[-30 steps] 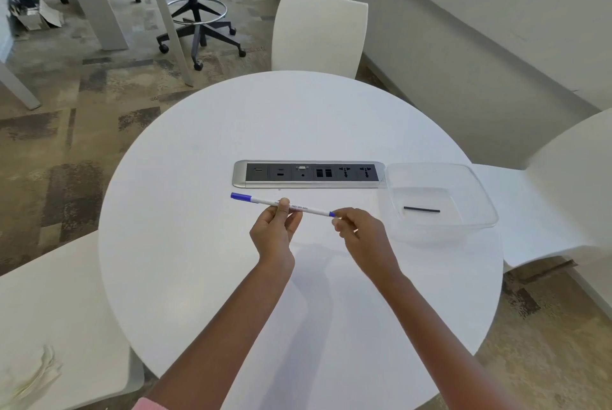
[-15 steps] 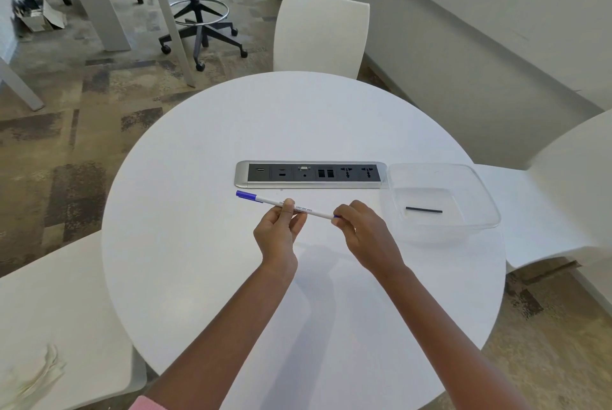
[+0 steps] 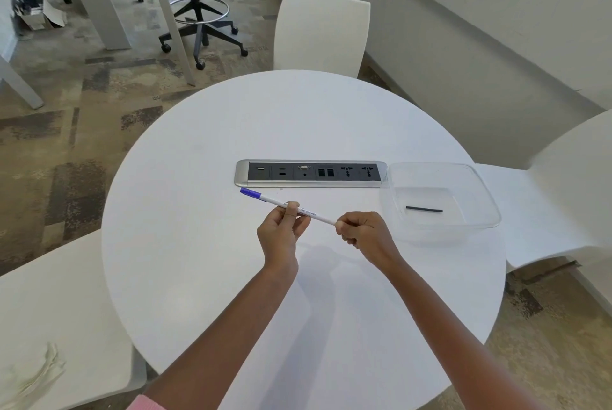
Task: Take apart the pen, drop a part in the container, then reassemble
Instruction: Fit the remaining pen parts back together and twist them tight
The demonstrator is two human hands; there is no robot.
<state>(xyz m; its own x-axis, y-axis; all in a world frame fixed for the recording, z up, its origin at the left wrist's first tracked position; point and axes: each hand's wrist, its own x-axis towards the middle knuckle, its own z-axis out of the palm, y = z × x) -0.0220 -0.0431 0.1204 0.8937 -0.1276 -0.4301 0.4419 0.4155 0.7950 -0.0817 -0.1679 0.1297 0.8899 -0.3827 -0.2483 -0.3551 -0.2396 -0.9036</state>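
Note:
A thin white pen (image 3: 271,201) with a blue cap on its left end is held level above the round white table (image 3: 198,260). My left hand (image 3: 281,231) pinches the barrel near its middle. My right hand (image 3: 362,232) is closed over the pen's right end, which is hidden in the fingers. To the right stands a clear plastic container (image 3: 480,191). A short black stick-like part (image 3: 424,209) lies on its bottom.
A silver power and socket strip (image 3: 311,173) is set into the table just behind the pen. White chairs stand at the far side (image 3: 323,29), at the right (image 3: 563,184) and at the near left (image 3: 49,310). A wheeled office chair (image 3: 198,12) stands on the carpet beyond.
Both hands keep their grip on the pen. My right hand has closed further over the pen's right end, hiding the blue tip seen earlier. The black part in the container has not moved.

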